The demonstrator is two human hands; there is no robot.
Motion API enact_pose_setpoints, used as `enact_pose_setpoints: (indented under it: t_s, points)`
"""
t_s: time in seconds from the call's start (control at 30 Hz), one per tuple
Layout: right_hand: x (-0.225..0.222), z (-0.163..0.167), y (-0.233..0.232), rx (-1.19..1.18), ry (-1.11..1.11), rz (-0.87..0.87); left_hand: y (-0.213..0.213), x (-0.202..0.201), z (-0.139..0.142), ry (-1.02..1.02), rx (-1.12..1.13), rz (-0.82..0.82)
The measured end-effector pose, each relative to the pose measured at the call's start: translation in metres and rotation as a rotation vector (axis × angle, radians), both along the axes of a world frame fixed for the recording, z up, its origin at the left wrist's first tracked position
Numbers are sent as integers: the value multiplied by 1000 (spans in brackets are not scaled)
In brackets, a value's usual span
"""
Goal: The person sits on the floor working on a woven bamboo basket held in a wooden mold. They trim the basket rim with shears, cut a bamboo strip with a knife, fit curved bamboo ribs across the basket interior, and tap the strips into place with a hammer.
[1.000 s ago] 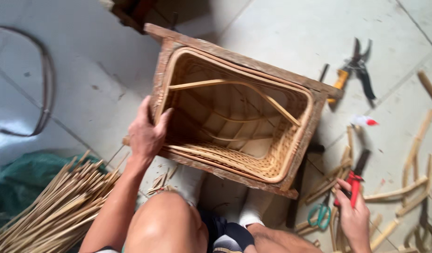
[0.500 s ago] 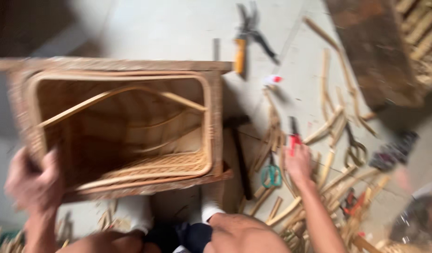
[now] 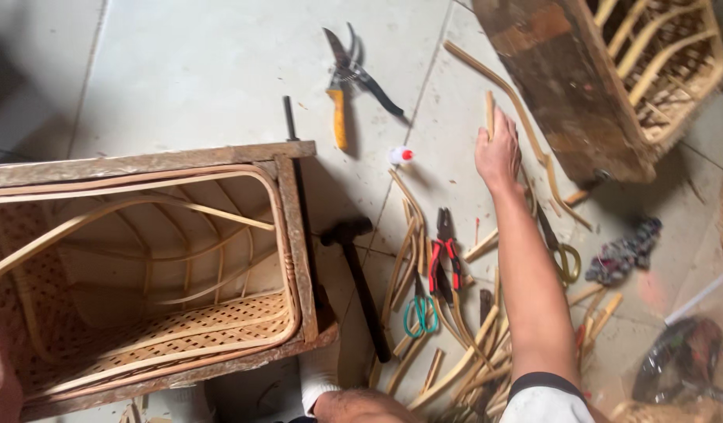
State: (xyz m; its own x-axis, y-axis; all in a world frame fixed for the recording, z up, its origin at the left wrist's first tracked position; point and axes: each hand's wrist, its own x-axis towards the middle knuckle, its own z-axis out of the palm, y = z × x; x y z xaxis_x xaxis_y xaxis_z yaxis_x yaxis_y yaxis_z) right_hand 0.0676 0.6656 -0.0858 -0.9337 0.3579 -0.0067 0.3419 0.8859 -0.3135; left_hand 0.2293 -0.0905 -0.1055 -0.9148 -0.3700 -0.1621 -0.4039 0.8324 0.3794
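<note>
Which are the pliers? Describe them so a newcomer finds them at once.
Start at the wooden-framed wicker basket on the left; a black hammer lies just right of it. Past the hammer, among cane strips, lie the pliers. Only they have red-and-black handles; the scissors beside them have green ones.

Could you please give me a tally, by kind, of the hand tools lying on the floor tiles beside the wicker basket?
Pruning shears, yellow and black handles: 1
Hammers, black: 1
Pliers, red and black handles: 1
Scissors: 2, one green-handled, one olive-handled
Total: 5
</note>
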Motion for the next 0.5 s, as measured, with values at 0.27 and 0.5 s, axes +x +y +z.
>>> enact_pose_setpoints:
  t_s: [0.27, 0.5]
  points:
    - [-128, -50, -15, 10, 17, 280, 14, -11, 37, 161, -9, 86]
    - [-113, -23, -14, 323, 99, 595, 17, -23, 32, 245, -49, 34]
